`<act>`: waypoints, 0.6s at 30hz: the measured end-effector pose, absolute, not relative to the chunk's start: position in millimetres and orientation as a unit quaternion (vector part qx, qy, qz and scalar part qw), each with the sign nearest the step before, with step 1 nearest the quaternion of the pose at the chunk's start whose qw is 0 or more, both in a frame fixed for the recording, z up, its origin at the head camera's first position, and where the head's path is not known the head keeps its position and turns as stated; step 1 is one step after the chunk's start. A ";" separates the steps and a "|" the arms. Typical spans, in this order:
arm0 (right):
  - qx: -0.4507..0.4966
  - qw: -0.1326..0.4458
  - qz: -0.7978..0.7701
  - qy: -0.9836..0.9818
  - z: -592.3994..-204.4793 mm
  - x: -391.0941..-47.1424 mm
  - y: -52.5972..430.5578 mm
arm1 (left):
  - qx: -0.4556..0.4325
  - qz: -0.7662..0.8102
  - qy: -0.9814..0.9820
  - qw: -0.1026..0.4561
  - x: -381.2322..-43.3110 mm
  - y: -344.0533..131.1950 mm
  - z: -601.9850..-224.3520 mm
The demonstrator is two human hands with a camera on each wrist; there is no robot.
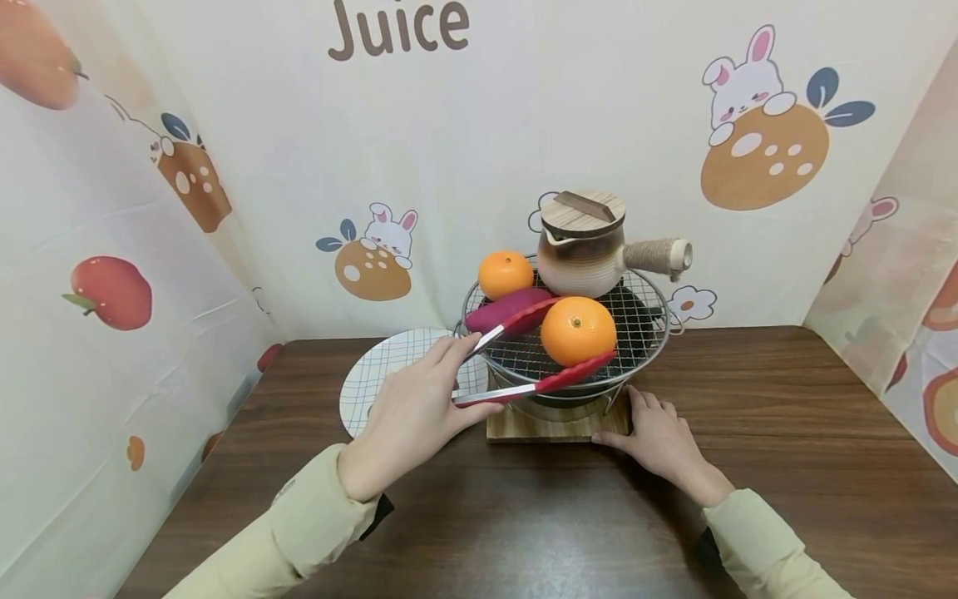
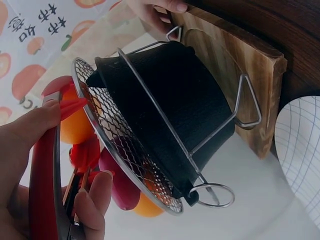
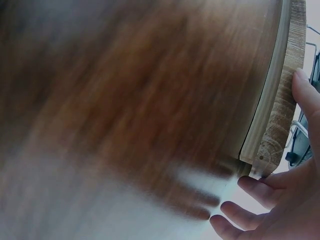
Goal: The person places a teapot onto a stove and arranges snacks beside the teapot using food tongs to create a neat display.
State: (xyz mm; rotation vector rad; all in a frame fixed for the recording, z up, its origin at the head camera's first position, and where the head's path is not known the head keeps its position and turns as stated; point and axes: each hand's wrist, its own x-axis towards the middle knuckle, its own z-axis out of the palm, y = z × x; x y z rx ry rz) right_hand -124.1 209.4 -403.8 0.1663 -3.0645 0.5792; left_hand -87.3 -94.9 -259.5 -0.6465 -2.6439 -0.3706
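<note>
My left hand (image 1: pixel 412 403) grips a pair of red-tipped tongs (image 1: pixel 516 389). The tongs' arms lie on either side of the front orange (image 1: pixel 579 331), which is over the wire grill rack (image 1: pixel 636 320). Behind it on the rack are a second orange (image 1: pixel 506 275), a purple sweet potato (image 1: pixel 497 310) and a clay teapot (image 1: pixel 572 266) with a wooden lid. Under the rack is a black stove (image 2: pixel 170 95) on a wooden board (image 1: pixel 550 428). My right hand (image 1: pixel 662 441) rests at the board's front right corner, thumb and fingers extended against it.
A white checked plate (image 1: pixel 404 358) lies left of the stove, partly behind my left hand. The teapot's rope-wrapped handle (image 1: pixel 651 256) juts out to the right. A printed cloth (image 1: pixel 479 150) hangs behind the brown table (image 1: pixel 786 399).
</note>
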 end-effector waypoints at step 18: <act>0.053 0.008 0.188 -0.981 -403.9 -123.7 210.2 | -0.229 -0.143 -0.945 0.187 -89.4 -93.9 -260.0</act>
